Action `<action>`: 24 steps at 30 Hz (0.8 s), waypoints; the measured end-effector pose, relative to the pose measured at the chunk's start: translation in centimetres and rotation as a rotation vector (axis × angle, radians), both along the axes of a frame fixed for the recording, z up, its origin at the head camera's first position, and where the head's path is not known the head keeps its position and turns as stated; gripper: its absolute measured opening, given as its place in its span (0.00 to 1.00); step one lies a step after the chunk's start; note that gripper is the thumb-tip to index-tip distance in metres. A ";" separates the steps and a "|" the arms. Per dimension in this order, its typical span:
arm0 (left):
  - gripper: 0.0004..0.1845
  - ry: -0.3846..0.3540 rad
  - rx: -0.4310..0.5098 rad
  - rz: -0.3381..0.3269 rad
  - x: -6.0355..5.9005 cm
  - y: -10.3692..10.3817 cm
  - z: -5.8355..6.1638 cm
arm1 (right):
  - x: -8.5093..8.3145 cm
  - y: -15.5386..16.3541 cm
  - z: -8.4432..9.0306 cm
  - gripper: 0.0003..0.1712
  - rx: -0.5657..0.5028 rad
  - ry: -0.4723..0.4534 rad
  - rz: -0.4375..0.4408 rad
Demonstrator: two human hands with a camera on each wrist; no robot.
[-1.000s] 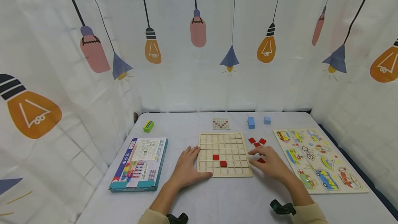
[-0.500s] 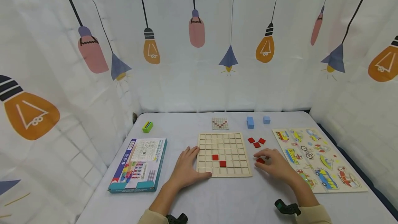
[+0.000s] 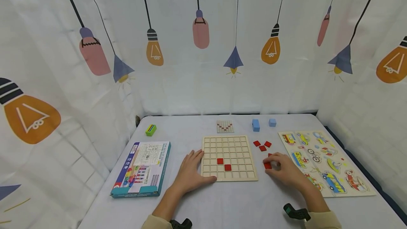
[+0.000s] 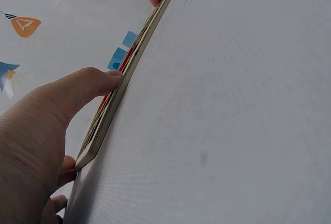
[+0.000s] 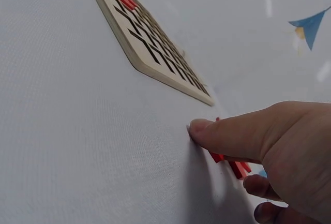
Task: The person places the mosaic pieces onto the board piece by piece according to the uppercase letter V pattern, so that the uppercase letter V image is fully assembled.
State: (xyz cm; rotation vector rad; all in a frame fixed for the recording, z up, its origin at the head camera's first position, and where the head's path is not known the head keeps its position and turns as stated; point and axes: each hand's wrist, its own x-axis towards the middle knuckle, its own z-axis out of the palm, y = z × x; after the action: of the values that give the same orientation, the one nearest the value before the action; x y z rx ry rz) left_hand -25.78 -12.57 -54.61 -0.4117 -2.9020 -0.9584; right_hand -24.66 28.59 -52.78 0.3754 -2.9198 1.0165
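Right hand point(image 3: 284, 172) pinching small flat red square tile point(image 3: 267, 165): light, stiff, thin; best gripped by edges. Left hand point(image 3: 190, 172) open, steadying wooden grid board point(image 3: 229, 140).

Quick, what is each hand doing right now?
Left hand: open, fingers resting flat against the left edge of the wooden grid board.
Right hand: fingers curled, pinching a red tile on the table.
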 end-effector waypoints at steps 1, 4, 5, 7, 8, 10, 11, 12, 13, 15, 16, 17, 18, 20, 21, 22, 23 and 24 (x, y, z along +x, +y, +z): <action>0.66 0.000 0.000 0.001 0.0 0.0 0.0 | 0.0 0.0 -0.1 0.16 0.001 0.005 -0.001; 0.66 -0.003 0.006 0.000 0.0 0.0 0.0 | -0.1 0.1 -0.2 0.15 0.000 0.011 -0.010; 0.66 -0.004 0.007 0.000 0.0 0.0 0.0 | -0.1 0.1 -0.2 0.15 0.001 0.010 -0.014; 0.66 -0.003 0.008 0.000 0.1 0.0 0.1 | -0.1 0.1 -0.3 0.14 0.000 0.007 -0.023; 0.66 -0.002 0.008 0.001 0.1 0.0 0.1 | -0.1 0.0 -0.3 0.14 -0.001 0.006 -0.025; 0.66 -0.001 0.004 0.002 0.1 0.0 0.1 | -0.1 0.0 -0.3 0.14 -0.001 0.006 -0.030; 0.66 -0.001 0.004 0.003 0.1 0.0 0.0 | -0.1 -0.1 -0.4 0.14 -0.004 0.005 -0.036; 0.66 0.001 0.004 0.003 0.1 0.0 0.0 | -0.1 -0.1 -0.4 0.13 -0.007 0.006 -0.039; 0.66 0.001 0.004 0.002 0.1 0.0 0.0 | -0.1 -0.1 -0.5 0.13 -0.008 0.008 -0.039; 0.66 0.002 0.003 0.002 0.0 0.0 0.0 | -0.1 -0.2 -0.6 0.13 -0.013 0.012 -0.039; 0.66 0.003 0.004 0.001 0.0 0.0 0.0 | -0.1 -0.2 -0.7 0.13 -0.015 0.011 -0.043; 0.66 0.003 0.004 0.000 0.0 0.0 0.0 | -0.2 -0.2 -0.7 0.13 -0.018 0.011 -0.046; 0.66 0.004 0.004 -0.001 0.0 0.0 0.0 | -0.2 -0.2 -0.7 0.13 -0.017 0.010 -0.044; 0.66 0.004 -0.001 -0.001 0.0 0.0 0.0 | -0.2 -0.2 -0.7 0.14 -0.013 0.012 -0.046; 0.66 0.005 -0.003 -0.001 0.0 0.0 0.0 | -0.3 -0.3 -0.7 0.14 -0.011 0.010 -0.054; 0.66 0.004 -0.005 -0.001 0.0 0.0 0.0 | -0.3 -0.3 -0.7 0.14 -0.007 0.013 -0.055; 0.66 0.004 -0.007 -0.001 0.0 0.0 0.0 | -0.3 -0.4 -0.6 0.15 -0.006 0.018 -0.055; 0.66 0.004 -0.009 0.000 0.0 -0.1 0.0 | -0.3 -0.5 -0.6 0.14 -0.001 0.023 -0.056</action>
State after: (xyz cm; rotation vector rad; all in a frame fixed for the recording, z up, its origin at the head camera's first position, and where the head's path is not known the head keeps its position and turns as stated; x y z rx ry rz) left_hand -25.78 -12.64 -54.62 -0.4138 -2.9032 -0.9440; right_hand -24.96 28.07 -53.40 0.3012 -2.8917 1.0002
